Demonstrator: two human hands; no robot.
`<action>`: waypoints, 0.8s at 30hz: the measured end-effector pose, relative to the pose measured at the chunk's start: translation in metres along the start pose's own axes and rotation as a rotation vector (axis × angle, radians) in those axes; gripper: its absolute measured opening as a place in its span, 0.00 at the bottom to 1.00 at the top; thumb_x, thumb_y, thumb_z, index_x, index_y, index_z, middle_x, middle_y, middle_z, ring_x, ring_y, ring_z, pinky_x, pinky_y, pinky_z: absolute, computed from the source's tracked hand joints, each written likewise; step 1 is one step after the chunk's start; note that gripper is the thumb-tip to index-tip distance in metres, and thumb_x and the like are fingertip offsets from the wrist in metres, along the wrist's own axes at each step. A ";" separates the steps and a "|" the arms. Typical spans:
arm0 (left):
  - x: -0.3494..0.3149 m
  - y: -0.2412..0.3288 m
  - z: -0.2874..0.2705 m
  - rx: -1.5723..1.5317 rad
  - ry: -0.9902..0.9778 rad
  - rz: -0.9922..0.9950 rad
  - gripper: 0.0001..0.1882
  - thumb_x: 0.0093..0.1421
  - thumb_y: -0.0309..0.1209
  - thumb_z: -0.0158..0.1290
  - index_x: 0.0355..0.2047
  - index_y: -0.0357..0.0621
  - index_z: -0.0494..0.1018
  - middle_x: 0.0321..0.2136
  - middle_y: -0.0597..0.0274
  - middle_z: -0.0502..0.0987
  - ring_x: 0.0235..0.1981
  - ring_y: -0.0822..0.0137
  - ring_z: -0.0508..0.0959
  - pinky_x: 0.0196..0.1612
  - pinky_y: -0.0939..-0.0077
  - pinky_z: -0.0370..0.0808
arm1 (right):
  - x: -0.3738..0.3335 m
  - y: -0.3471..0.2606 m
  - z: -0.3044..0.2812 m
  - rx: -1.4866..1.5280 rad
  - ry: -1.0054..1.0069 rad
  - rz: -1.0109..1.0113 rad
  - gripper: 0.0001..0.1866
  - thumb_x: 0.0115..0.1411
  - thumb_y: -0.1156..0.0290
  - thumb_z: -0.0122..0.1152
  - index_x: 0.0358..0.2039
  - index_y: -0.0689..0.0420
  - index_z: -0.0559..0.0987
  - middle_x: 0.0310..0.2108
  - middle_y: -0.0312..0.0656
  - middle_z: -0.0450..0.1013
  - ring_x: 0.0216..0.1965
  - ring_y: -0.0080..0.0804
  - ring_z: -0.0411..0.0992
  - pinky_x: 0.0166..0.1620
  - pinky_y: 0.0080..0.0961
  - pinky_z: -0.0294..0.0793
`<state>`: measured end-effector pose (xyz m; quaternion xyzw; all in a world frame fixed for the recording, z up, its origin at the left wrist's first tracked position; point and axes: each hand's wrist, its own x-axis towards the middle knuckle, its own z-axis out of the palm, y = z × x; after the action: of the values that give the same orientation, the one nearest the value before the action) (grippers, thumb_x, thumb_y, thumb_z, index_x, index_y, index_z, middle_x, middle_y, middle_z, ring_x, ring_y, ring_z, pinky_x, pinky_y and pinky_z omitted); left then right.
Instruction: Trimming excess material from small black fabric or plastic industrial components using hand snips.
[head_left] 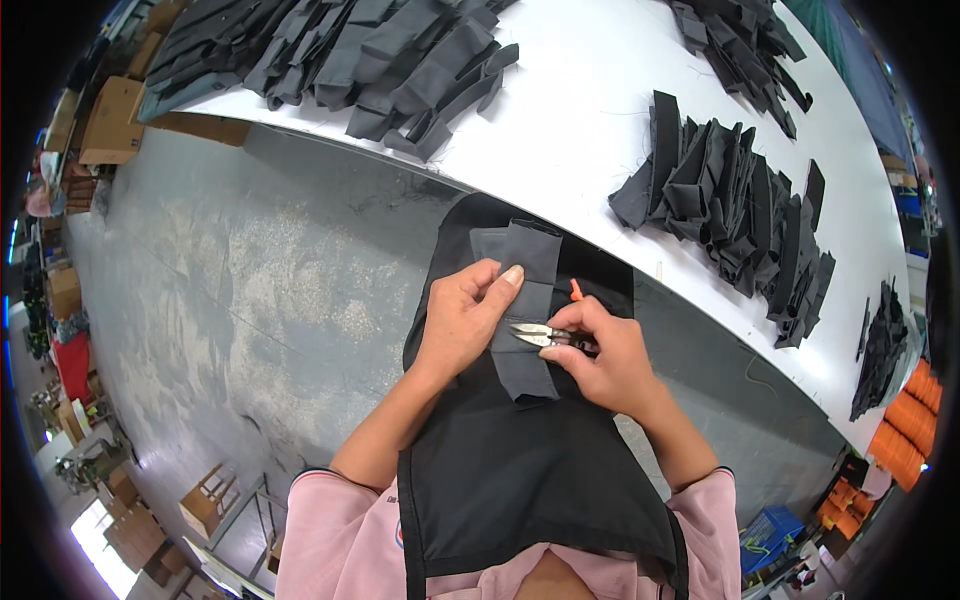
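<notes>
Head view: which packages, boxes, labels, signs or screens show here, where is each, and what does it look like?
Cardboard boxes: upper left, on the floor beside the white table; brown, rectangular, stacked.
Blue crate: lower right, on the floor; open-topped plastic.
Labels, signs, screens: none that can be made out.

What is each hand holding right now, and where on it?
The left hand pinches the dark grey fabric strip at its left edge, mid-length. The right hand grips small thread snips by the handle end, blades pointing at the strip.
</notes>
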<state>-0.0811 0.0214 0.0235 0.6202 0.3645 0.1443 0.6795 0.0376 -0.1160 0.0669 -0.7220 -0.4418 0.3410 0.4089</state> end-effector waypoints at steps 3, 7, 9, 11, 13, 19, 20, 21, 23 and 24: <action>-0.002 0.008 0.004 -0.023 -0.008 -0.039 0.20 0.61 0.34 0.52 0.16 0.40 0.59 0.13 0.77 0.55 0.18 0.84 0.52 0.19 0.81 0.50 | -0.002 0.011 0.001 1.060 -0.071 0.411 0.10 0.52 0.72 0.64 0.31 0.61 0.72 0.24 0.40 0.74 0.22 0.23 0.73 0.24 0.20 0.68; -0.001 -0.002 0.002 -0.020 -0.001 -0.009 0.21 0.61 0.34 0.52 0.16 0.40 0.59 0.13 0.77 0.54 0.18 0.84 0.52 0.19 0.81 0.49 | -0.013 0.007 0.005 0.120 0.148 0.145 0.10 0.51 0.75 0.64 0.33 0.60 0.72 0.22 0.40 0.74 0.22 0.28 0.74 0.25 0.22 0.69; 0.000 -0.005 0.002 -0.034 0.010 -0.004 0.21 0.61 0.34 0.52 0.16 0.40 0.59 0.13 0.77 0.54 0.18 0.84 0.52 0.19 0.81 0.49 | -0.012 -0.002 0.001 -0.058 0.131 0.042 0.10 0.51 0.75 0.63 0.33 0.59 0.72 0.22 0.41 0.74 0.22 0.31 0.74 0.26 0.23 0.70; 0.000 -0.006 0.001 -0.029 0.016 0.009 0.21 0.61 0.35 0.52 0.16 0.41 0.59 0.13 0.77 0.54 0.18 0.84 0.52 0.19 0.81 0.50 | -0.013 -0.008 0.001 -0.234 0.096 -0.053 0.11 0.49 0.77 0.63 0.34 0.59 0.72 0.22 0.42 0.73 0.25 0.38 0.75 0.27 0.28 0.71; 0.000 0.001 0.004 -0.022 0.003 0.003 0.21 0.61 0.35 0.52 0.16 0.41 0.59 0.13 0.77 0.54 0.18 0.84 0.52 0.19 0.81 0.49 | -0.011 -0.011 -0.001 -0.247 0.076 -0.074 0.11 0.49 0.77 0.62 0.34 0.60 0.72 0.24 0.42 0.73 0.25 0.37 0.75 0.28 0.28 0.71; -0.001 -0.003 0.003 -0.015 -0.004 -0.005 0.21 0.61 0.35 0.52 0.16 0.41 0.59 0.13 0.77 0.54 0.18 0.84 0.52 0.19 0.81 0.50 | -0.009 -0.007 0.002 -0.291 0.057 -0.195 0.11 0.50 0.78 0.61 0.35 0.62 0.72 0.27 0.43 0.72 0.27 0.38 0.75 0.29 0.29 0.72; -0.001 -0.004 0.003 -0.016 -0.003 -0.011 0.21 0.61 0.35 0.52 0.16 0.41 0.59 0.13 0.77 0.54 0.18 0.84 0.52 0.19 0.81 0.50 | -0.008 -0.007 0.002 -0.305 0.058 -0.213 0.11 0.50 0.78 0.61 0.35 0.62 0.72 0.28 0.43 0.73 0.27 0.39 0.74 0.29 0.29 0.72; -0.001 -0.003 0.003 -0.017 -0.003 -0.011 0.21 0.61 0.35 0.52 0.16 0.41 0.59 0.13 0.77 0.54 0.18 0.84 0.52 0.19 0.81 0.50 | -0.009 -0.006 0.002 -0.306 0.058 -0.213 0.11 0.50 0.78 0.61 0.35 0.62 0.72 0.28 0.43 0.73 0.27 0.39 0.74 0.29 0.29 0.72; -0.001 -0.002 0.004 -0.055 -0.023 -0.047 0.21 0.61 0.35 0.52 0.15 0.41 0.59 0.13 0.77 0.55 0.18 0.84 0.52 0.19 0.81 0.50 | -0.011 -0.002 0.004 -0.330 0.111 -0.240 0.11 0.50 0.78 0.62 0.35 0.62 0.72 0.28 0.43 0.73 0.28 0.39 0.75 0.30 0.28 0.73; -0.001 -0.002 0.004 -0.056 -0.024 -0.047 0.21 0.61 0.35 0.52 0.15 0.41 0.59 0.13 0.77 0.55 0.18 0.84 0.52 0.19 0.81 0.50 | -0.013 -0.002 0.005 -0.331 0.111 -0.239 0.11 0.50 0.78 0.62 0.35 0.62 0.72 0.28 0.43 0.73 0.28 0.39 0.75 0.30 0.28 0.73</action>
<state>-0.0793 0.0171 0.0216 0.5940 0.3666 0.1311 0.7040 0.0283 -0.1258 0.0678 -0.7394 -0.5510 0.1725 0.3463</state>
